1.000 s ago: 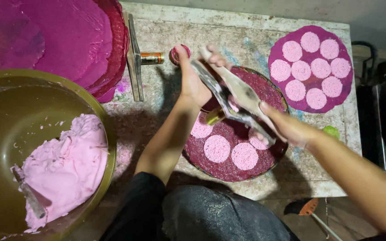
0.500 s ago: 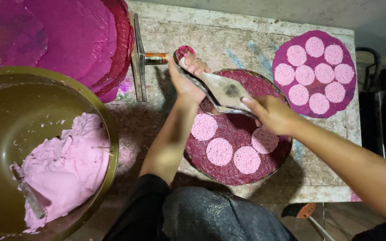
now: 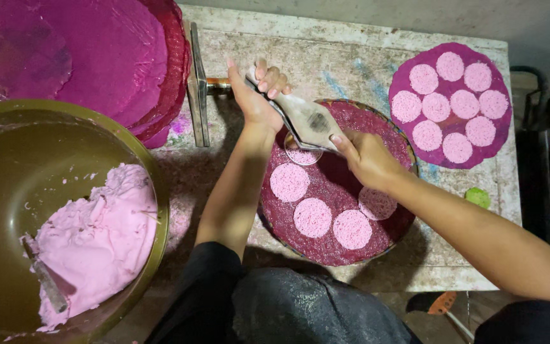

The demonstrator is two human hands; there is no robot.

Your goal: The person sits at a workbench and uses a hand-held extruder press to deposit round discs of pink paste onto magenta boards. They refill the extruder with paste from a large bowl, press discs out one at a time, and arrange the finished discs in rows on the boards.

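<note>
— What's in the hands?

— A flat metal scraper, blade roughly diamond-shaped, grey, smeared with pale paste. The left hand is wrapped around its far end, fingers curled over it. The right hand pinches the near edge of the blade, thumb on top. It is held low over the far side of the round tray, just above a small clear ring mould with pink paste inside.

— The tray itself?

— Round, covered with a dark magenta sheet, set on a worn stone-topped table right in front of the person's knees.

— Counts?

— Four finished pale pink discs on the near tray, round and grainy, lying in a loose arc; the filled ring makes a fifth spot. A second magenta sheet at the table's far right corner carries eight of the same discs, close-packed, one in the middle.

— Anything else around?

— One big olive-green bowl on the left, a mound of pink dough in it, with one tool handle stuck in the dough. One stack of large magenta sheets behind the bowl; number of layers can't be told. One metal bar standing between stack and tray. One small green scrap near the table's right edge.
</note>
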